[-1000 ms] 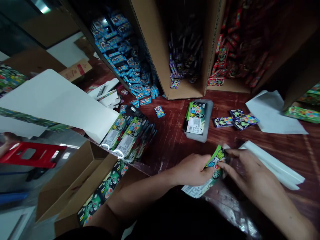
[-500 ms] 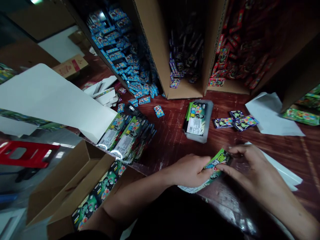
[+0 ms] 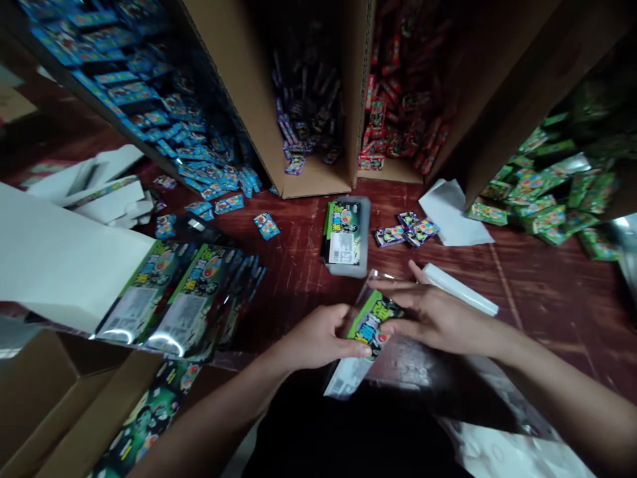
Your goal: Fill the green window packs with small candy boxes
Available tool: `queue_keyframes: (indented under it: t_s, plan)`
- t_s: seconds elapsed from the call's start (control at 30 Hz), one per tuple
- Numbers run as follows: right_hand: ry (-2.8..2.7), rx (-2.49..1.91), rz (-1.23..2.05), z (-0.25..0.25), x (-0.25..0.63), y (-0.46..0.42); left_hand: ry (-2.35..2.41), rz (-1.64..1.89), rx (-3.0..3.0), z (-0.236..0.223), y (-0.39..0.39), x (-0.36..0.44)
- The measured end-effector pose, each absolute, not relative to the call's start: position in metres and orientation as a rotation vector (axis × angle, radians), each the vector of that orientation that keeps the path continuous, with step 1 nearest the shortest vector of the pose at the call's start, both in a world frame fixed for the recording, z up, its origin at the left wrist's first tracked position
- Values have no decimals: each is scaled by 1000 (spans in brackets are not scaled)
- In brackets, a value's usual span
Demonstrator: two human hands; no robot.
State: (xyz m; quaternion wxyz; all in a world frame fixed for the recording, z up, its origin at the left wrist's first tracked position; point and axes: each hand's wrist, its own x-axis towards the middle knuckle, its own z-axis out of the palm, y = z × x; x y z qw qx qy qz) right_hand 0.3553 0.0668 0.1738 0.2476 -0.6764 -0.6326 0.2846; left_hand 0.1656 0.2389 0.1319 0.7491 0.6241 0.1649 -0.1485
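Observation:
A green-and-black printed packet (image 3: 368, 328) is held low in front of me, tilted, with a white label at its lower end. My left hand (image 3: 318, 335) grips its left edge, thumb across the front. My right hand (image 3: 432, 315) is closed on its upper right side. Clear plastic film shows around the packet's top and trails off to the lower right. Beyond the hands, a similar printed pack (image 3: 343, 236) lies on a translucent plastic tray (image 3: 364, 232). Several small purple sachets (image 3: 418, 232) lie to its right.
Open cartons hold blue sachets (image 3: 184, 139), purple sachets (image 3: 298, 133), red sachets (image 3: 398, 126) and green sachets (image 3: 542, 192). Finished-looking printed packs (image 3: 179, 299) are stacked at left, above an open cardboard box (image 3: 44, 385). White paper (image 3: 455, 212) and a white folded strip (image 3: 460, 289) lie at right.
My view has swung right, bringing more green sachets into sight. The packet now shows more of its front, and my right hand reaches further over its top.

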Motion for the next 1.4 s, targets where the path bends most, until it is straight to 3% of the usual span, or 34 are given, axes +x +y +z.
queue_keyframes:
  t_s: [0.13,0.23,0.33,0.53,0.7,0.77,0.9,1.07,1.2,1.3,1.37,1.4]
  plan:
    - [-1121,-1883,469,151,333,76,591,-31,1399,121,234,165]
    - [-785,-1852,610,127,298,86,702,179,1415,119,231,167]
    - [-701,-2001,766,105,268,96,832,285,1548,111,227,171]
    - [-651,-2114,562,67,258,104,834,355,1663,80,219,172]
    - [-884,-2306,594,85,299,91,841,421,2292,121,272,167]
    - [-1112,-2365,399,97,336,90,916,339,2669,150,313,176]
    - [-1596,-2407,-87,100,422,117,1213,-339,2930,183,394,215]
    - [-1838,-2365,73,107,472,150,1281,-592,2869,175,445,259]
    - [-1667,-2204,87,136,454,112,1211,-523,2948,177,441,269]
    - [-1301,-1898,304,144,419,56,982,-200,3035,184,408,270]
    - [-1060,-1795,511,137,393,17,590,251,2862,184,362,270]
    - [-957,-1770,606,131,381,-1,406,282,2691,183,334,269]
